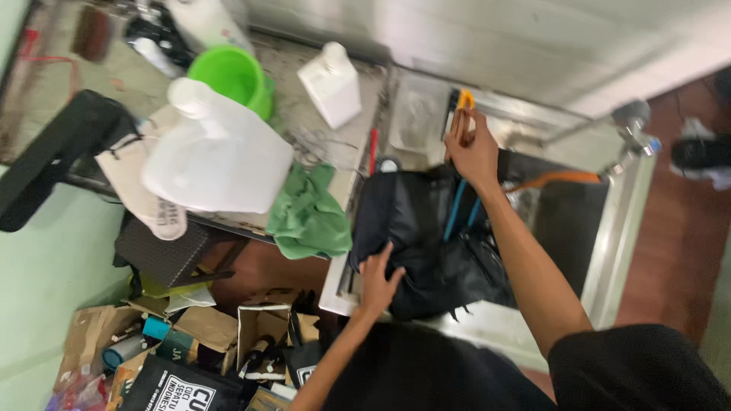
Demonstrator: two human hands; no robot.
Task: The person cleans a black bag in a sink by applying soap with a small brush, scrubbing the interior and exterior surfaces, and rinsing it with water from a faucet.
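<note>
A person's left hand (378, 280) presses flat, fingers spread, on a black bag (426, 236) lying in a steel sink (620, 228), while the right hand (472, 148) pinches an orange-handled tool (464, 101) at twelve o'clock, green cloth (308, 213) on the table (346, 148) at nine.
</note>
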